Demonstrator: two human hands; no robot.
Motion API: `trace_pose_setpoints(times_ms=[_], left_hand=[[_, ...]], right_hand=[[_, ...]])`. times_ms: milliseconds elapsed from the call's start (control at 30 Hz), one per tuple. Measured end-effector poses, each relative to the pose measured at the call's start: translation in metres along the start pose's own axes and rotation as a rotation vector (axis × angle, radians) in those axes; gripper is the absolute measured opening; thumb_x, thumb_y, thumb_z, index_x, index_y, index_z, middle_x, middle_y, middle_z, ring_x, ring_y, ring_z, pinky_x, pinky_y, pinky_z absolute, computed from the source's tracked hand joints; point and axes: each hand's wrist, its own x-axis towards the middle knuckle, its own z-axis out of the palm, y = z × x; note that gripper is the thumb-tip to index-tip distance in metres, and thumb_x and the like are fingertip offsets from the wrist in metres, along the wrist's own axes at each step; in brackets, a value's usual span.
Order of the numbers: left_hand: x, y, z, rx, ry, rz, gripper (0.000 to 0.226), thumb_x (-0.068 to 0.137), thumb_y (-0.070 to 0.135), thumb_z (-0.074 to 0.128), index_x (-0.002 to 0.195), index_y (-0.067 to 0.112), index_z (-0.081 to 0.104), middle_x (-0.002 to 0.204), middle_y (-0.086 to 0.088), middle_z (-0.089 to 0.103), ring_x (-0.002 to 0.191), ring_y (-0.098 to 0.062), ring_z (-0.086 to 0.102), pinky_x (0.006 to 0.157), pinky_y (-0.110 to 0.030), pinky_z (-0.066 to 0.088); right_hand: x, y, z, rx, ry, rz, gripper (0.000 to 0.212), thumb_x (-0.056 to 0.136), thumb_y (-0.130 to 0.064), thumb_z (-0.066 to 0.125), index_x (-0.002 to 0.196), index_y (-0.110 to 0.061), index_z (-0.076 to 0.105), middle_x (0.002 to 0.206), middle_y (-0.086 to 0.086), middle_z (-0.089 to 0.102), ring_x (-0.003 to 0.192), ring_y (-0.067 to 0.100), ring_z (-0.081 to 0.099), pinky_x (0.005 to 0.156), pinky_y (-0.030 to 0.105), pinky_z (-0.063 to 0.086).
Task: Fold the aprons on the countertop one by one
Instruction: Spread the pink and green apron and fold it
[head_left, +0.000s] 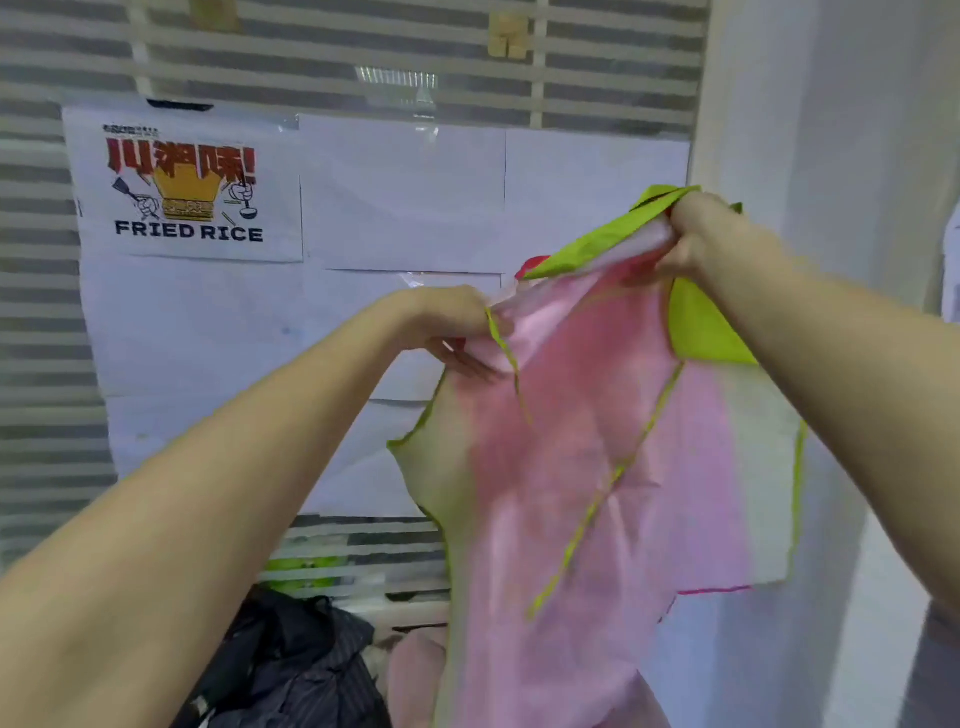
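Observation:
A pink apron (587, 493) with lime-green trim and straps hangs in the air in front of me, lifted well above the counter. My left hand (452, 327) pinches its upper edge at the left. My right hand (696, 234) is higher and grips the upper right part, where the green strap bunches. The cloth drapes down between both hands to the bottom of the view. The countertop itself is hidden.
A dark striped apron (291, 670) lies heaped at the bottom left, with a pale pink cloth (415, 670) beside it. Behind is a slatted wall covered with white paper sheets and a "FRIED RICE" poster (187, 187). A white wall (831, 156) rises at the right.

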Motion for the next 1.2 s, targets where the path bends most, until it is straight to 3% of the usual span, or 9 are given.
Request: trace_pose_setpoints(times_ms=[233,400,533,633,733,900,1000,1133,1200], left_hand=[[-0.016,-0.005,0.017,-0.549,-0.247,0.031,0.024,0.096,0.024,0.046,0.085,0.007,0.059,0.067,-0.006,0.071,0.061,-0.014,0.07,0.066,-0.023,0.056],[-0.039,-0.122,0.041,-0.607,-0.113,-0.298,0.023,0.099,0.027,0.044,0.1,0.006,0.053,0.078,-0.007,0.066,0.057,-0.015,0.068,0.062,-0.024,0.059],[-0.077,-0.245,0.075,-0.389,-0.1,-0.578,0.026,0.101,0.023,0.036,0.114,0.008,0.052,0.08,-0.006,0.054,0.044,-0.006,0.053,0.048,-0.019,0.05],[-0.113,-0.314,0.1,-0.384,-0.136,-0.749,0.021,0.1,0.02,0.034,0.09,0.009,0.049,0.061,-0.003,0.041,0.036,-0.008,0.035,0.038,-0.015,0.035],[-0.145,-0.364,0.121,-0.237,-0.22,-0.918,0.024,0.101,0.024,0.03,0.096,0.009,0.048,0.059,-0.001,0.045,0.028,-0.005,0.041,0.036,-0.016,0.037],[-0.163,-0.425,0.138,0.037,-0.449,-0.967,0.036,0.101,0.038,0.032,0.088,0.008,0.047,0.073,-0.008,0.058,0.041,-0.006,0.055,0.048,-0.019,0.043],[-0.161,-0.446,0.133,0.223,-0.49,-0.886,0.028,0.096,0.03,0.045,0.092,0.003,0.053,0.099,-0.015,0.058,0.082,-0.023,0.061,0.068,-0.028,0.042],[-0.158,-0.451,0.118,0.288,-0.496,-0.803,0.025,0.09,0.018,0.048,0.07,0.003,0.048,0.068,-0.008,0.051,0.081,-0.026,0.054,0.058,-0.03,0.037],[-0.158,-0.448,0.108,0.339,-0.502,-0.792,0.027,0.091,0.018,0.048,0.07,0.002,0.048,0.066,-0.012,0.05,0.078,-0.028,0.055,0.057,-0.031,0.039]], right_hand=[[-0.006,0.008,0.021,-0.161,-0.223,0.035,0.013,0.083,-0.024,0.056,0.071,-0.019,0.055,0.087,0.005,0.069,0.094,0.022,0.063,0.09,0.048,0.046],[-0.014,0.14,0.093,-0.041,-0.408,0.32,0.053,0.087,-0.01,0.042,0.035,-0.016,0.046,0.035,0.001,0.045,0.032,0.016,0.048,0.048,0.019,0.046],[-0.031,0.296,0.153,-0.074,-0.523,0.574,0.054,0.098,-0.018,0.034,0.051,-0.012,0.061,0.045,0.004,0.06,0.041,0.017,0.059,0.042,0.018,0.048],[-0.064,0.399,0.175,-0.133,-0.569,0.779,0.025,0.092,-0.017,0.043,0.069,-0.017,0.054,0.045,0.002,0.06,0.056,0.019,0.057,0.055,0.024,0.05],[-0.105,0.466,0.181,-0.299,-0.622,0.916,0.027,0.093,-0.013,0.042,0.067,-0.014,0.048,0.035,0.001,0.051,0.037,0.016,0.052,0.05,0.021,0.044],[-0.136,0.54,0.181,-0.523,-0.558,0.862,0.016,0.089,-0.014,0.039,0.084,-0.023,0.051,0.062,0.0,0.047,0.054,0.014,0.037,0.056,0.023,0.031],[-0.137,0.552,0.178,-0.487,-0.542,0.843,0.03,0.091,-0.012,0.04,0.104,-0.039,0.044,0.067,0.0,0.053,0.057,0.015,0.046,0.065,0.029,0.04],[-0.121,0.543,0.174,-0.684,-0.575,0.601,0.022,0.093,-0.001,0.037,0.093,-0.012,0.056,0.061,0.003,0.048,0.048,0.013,0.048,0.044,0.018,0.038],[-0.11,0.541,0.173,-1.044,-0.636,0.367,0.022,0.089,0.0,0.041,0.09,-0.007,0.061,0.076,0.008,0.056,0.071,0.021,0.056,0.061,0.023,0.046]])
